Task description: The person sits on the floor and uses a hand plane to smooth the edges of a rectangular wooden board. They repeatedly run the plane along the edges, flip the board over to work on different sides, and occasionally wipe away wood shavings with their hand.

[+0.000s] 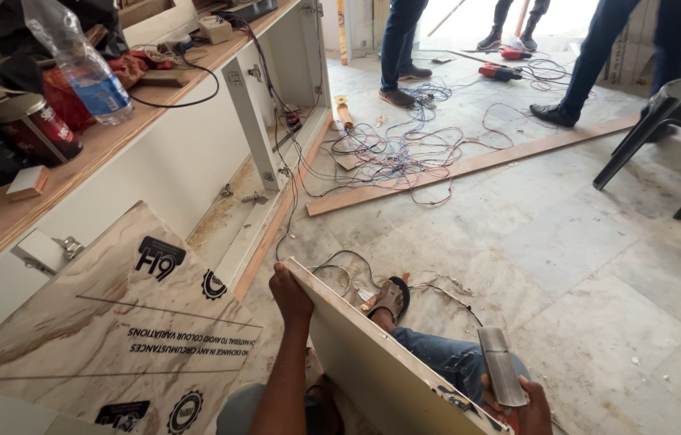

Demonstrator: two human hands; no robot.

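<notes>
Carefully, my left hand [290, 296] grips the white panel [373, 366] top while my right hand [527, 403] holds the metal handle [502, 366] steady, square

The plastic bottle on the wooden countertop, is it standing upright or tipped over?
Tipped: the plastic bottle leans, cap end up, against clutter on the countertop.

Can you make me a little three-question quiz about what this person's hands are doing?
1. True or false: the left hand grips the top corner of the white panel.
2. What does the right hand hold? A) a plastic bottle B) a flat grey metal piece C) a red drill
3. What lies tangled on the floor by the long wooden strip?

Key: 1 true; 2 B; 3 loose wires.
</notes>
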